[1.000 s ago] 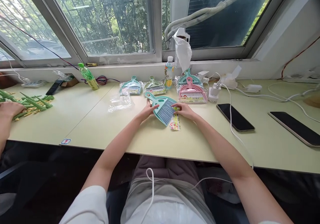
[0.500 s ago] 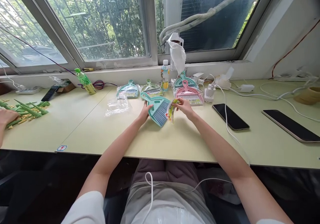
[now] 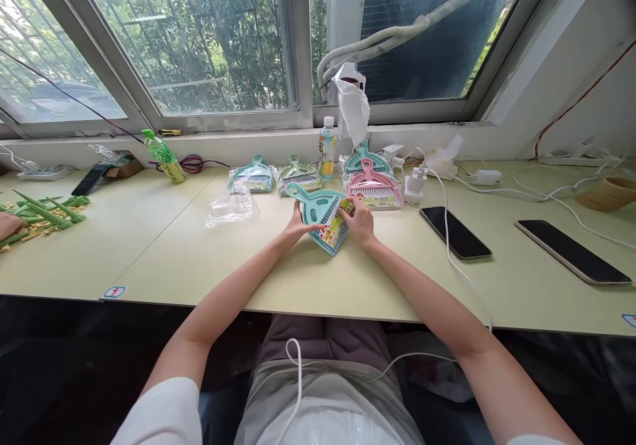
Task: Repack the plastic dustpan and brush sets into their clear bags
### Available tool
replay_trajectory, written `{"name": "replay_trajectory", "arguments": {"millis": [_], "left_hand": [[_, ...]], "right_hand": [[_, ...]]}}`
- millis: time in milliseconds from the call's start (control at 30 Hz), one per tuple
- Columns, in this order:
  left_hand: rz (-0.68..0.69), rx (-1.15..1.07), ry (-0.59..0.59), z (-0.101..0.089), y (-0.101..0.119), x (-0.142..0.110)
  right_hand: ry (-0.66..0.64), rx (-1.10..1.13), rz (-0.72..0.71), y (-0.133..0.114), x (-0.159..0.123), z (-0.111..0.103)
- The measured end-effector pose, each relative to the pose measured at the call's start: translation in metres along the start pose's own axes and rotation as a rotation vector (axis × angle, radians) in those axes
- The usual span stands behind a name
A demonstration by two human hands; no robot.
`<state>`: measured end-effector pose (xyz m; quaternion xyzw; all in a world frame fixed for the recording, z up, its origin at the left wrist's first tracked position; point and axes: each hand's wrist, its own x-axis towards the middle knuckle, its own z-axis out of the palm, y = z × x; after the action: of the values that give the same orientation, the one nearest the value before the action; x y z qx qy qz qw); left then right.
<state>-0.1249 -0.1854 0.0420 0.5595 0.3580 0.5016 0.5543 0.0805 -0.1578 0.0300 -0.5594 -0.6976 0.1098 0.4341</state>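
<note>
Label change first: a second ago the printed card (image 3: 332, 229) is flat on the bench (image 3: 199, 259), half a second ago it's up beside the brush — now it lies across the bristles (image 3: 341, 236). So card and set are together between my two hands; can't tell if the card is tucked in or just pressed on top.

My left hand (image 3: 297, 226) grips the teal dustpan-and-brush set (image 3: 318, 200) at its left side, thumb reaching over to the card's lower end. My right hand (image 3: 361, 222) is pinched narrow on the card's upper right end.

Set is over the bench, between front and back edges, tilted — handle toward the back edge, wide end toward the front. Can't tell if it touches the surface. Looks: teal plastic, looped handle, cut-outs, grey-blue bristles partly hidden by the yellow-and-white card.

Toward the back edge: pink set (image 3: 373, 193), green set (image 3: 301, 179), blue set (image 3: 257, 179). Crumpled clear wrapper (image 3: 231, 208) sits left of my left hand — apart from it.
</note>
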Motion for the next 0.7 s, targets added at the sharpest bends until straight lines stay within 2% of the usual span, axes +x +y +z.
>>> {"name": "replay_trajectory", "arguments": {"millis": [133,267,433,500,633,700], "left_hand": [[0.002,0.003,0.118,0.015,0.004,-0.005],[0.046,0.034,0.191,0.031,0.003,-0.009],[0.079,0.053,0.252,0.030,0.004,-0.009],[0.088,0.030,0.243,0.026,0.006,-0.008],[0.041,-0.024,0.186,0.022,0.009,-0.006],[0.002,-0.059,0.168,0.023,0.009,-0.007]], "right_hand": [[0.020,0.048,-0.049,-0.001,0.000,0.002],[0.026,0.159,-0.008,-0.001,0.000,0.002],[0.157,0.263,0.092,0.003,0.000,0.011],[0.110,0.405,0.175,0.002,0.000,0.016],[-0.110,0.793,0.243,-0.004,-0.001,0.016],[-0.100,0.905,0.283,-0.008,-0.001,0.010]]}}
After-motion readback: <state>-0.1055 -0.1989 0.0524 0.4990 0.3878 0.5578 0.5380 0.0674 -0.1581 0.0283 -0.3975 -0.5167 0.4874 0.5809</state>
